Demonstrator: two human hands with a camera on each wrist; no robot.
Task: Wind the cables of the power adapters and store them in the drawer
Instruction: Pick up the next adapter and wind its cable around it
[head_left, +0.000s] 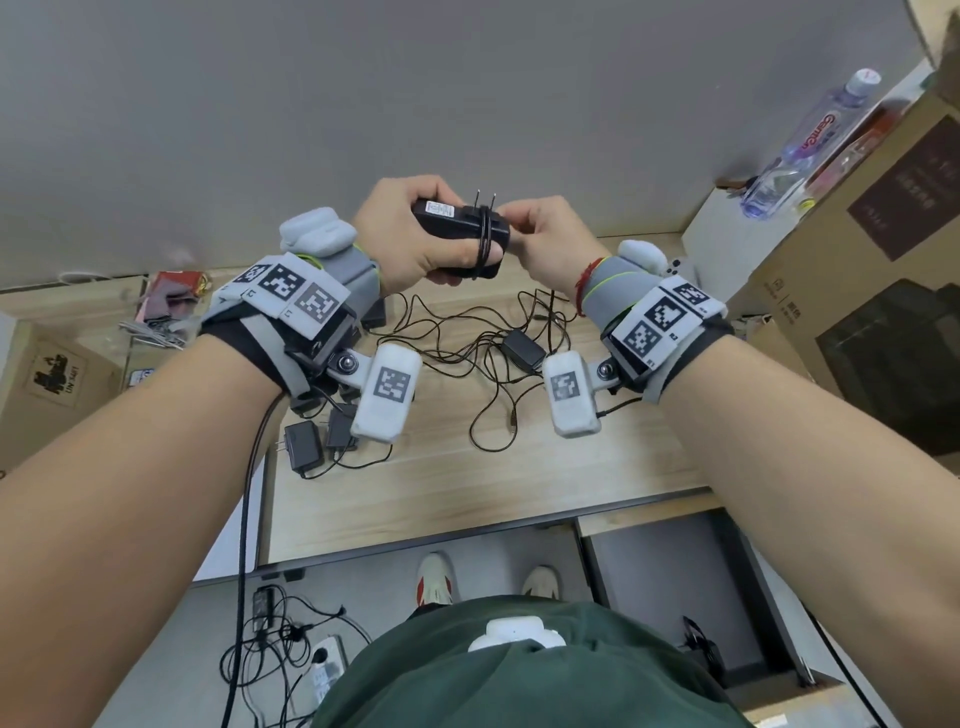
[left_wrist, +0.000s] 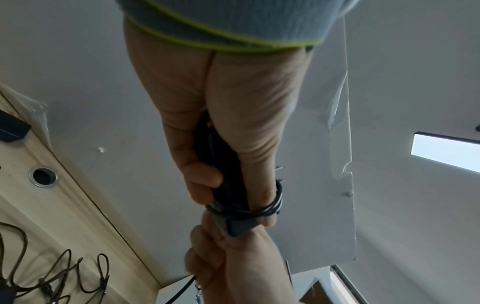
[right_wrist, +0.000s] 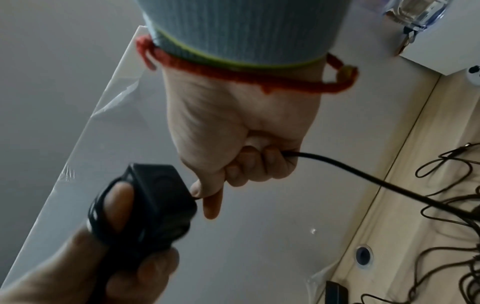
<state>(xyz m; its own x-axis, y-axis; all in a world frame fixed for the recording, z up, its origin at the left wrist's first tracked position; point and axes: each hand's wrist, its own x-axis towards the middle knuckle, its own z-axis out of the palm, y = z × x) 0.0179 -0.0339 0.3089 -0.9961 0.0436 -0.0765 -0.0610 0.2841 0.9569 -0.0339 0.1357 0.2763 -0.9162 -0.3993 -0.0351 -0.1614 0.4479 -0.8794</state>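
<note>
My left hand (head_left: 415, 234) grips the black plastic power adapter (head_left: 457, 224); right fingers (right_wrist: 262, 162) pinch its thin black cable (right_wrist: 363, 174) — I'd keep each wrap taut.

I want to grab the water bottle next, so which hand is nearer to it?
Right. The right hand is raised at centre, nearer the water bottle lying far right; the left hand is further left, gripping the adapter.

The plastic bottle (head_left: 815, 140) lying on the boxes to the right reads "GanTen" in red. The white label on the adapter (head_left: 440, 209) is too small to read.
</note>
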